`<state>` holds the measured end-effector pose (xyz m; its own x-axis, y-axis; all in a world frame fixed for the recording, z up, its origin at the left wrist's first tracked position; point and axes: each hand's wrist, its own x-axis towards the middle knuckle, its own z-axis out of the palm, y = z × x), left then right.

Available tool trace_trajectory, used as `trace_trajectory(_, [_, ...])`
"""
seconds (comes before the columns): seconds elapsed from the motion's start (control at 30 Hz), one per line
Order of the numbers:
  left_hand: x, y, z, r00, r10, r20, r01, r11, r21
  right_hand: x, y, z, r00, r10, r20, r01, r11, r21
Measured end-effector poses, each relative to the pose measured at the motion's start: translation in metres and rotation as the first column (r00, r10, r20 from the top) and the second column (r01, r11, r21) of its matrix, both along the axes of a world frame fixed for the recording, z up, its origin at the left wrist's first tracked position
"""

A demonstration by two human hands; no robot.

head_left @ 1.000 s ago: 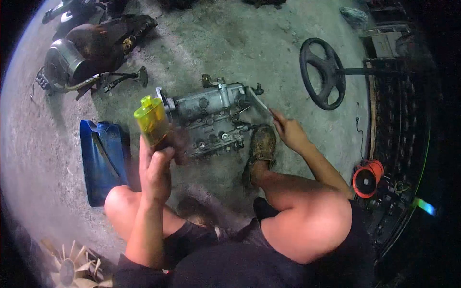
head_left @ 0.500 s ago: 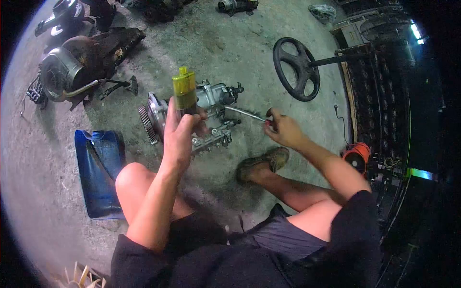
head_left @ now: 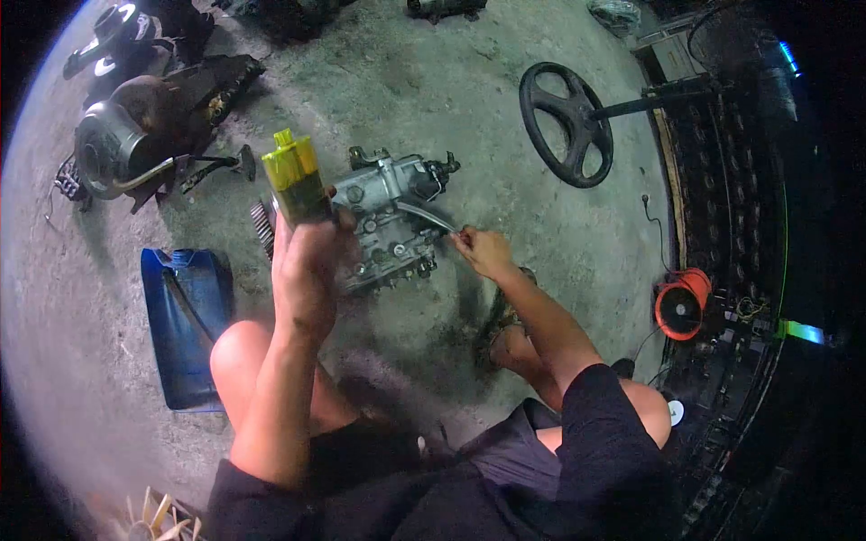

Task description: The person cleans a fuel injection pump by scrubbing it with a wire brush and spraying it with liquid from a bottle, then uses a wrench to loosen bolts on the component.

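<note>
My left hand, partly blurred, is closed around a yellow see-through plastic bottle with a short nozzle on top and a darker lower part. It is held up in front of the gear end of a grey metal fuel injection pump, hiding part of it. The pump lies on the concrete floor, its toothed gear showing at the left. With bent fingers, my right hand grips the near end of a slightly curved silver metal rod. The rod's far end overlaps the pump's right side.
A cut-open blue plastic jug lies left of my knee, a dark bar inside it. Greasy engine parts sit at the upper left. Right of the pump are a steering wheel on its column and an orange round object.
My left hand and the bottle have moved left, and the bottle now tilts left. My right hand has come closer to the pump with the rod. My right leg has shifted.
</note>
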<state>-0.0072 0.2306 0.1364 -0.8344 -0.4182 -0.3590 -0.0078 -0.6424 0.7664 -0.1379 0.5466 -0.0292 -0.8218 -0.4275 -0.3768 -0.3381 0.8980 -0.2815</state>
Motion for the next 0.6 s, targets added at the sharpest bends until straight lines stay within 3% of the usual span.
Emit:
trace_trajectory(0.27, [0.004, 0.01, 0.008, 0.997, -0.047, -0.064, 0.05, 0.998, 0.046, -0.014, -0.01, -0.007, 0.998, -0.013, 0.061, 0.009, 0.997, 0.075])
trace_trajectory(0.37, [0.004, 0.017, 0.01, 0.998, -0.037, -0.06, 0.038, 0.999, 0.032, -0.026, -0.008, -0.008, 0.986, 0.017, 0.167, -0.025, 0.998, 0.05])
trace_trajectory(0.47, [0.008, 0.016, -0.006, 0.998, -0.038, -0.053, 0.037, 0.999, -0.026, -0.001, 0.004, -0.021, 0.985, -0.112, 0.134, 0.119, 0.992, -0.045])
trace_trajectory(0.57, [-0.001, 0.014, -0.001, 1.0, -0.019, 0.007, 0.02, 0.979, -0.202, -0.01, -0.011, -0.031, 0.971, -0.141, 0.192, 0.161, 0.982, -0.094])
trace_trajectory(0.6, [0.0, 0.018, 0.0, 0.998, -0.056, 0.005, 0.056, 0.99, -0.132, -0.002, -0.006, -0.03, 0.972, -0.144, 0.185, 0.16, 0.984, -0.08])
